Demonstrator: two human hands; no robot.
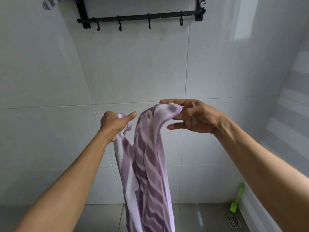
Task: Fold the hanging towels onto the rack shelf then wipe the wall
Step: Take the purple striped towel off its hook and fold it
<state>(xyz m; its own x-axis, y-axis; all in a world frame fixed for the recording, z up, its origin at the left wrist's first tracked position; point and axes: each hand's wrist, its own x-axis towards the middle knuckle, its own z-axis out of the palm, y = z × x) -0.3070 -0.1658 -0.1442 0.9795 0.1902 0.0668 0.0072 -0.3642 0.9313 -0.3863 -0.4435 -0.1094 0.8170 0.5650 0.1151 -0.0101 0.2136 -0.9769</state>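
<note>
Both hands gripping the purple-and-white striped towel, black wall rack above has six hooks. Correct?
Not quite: the head view shows four hooks on the black metal wall rack, not six. The left hand and right hand do both grip the purple-and-white striped towel.

Towel (pixel 147 161) hangs between both hands, below the rack (pixel 138 18).

Grey tiled floor (pixel 103 216) below both hands. Drain grate (pixel 233 222) set in it, lower right of right hand; green brush (pixel 236 200) stands beside it against wall.
</note>
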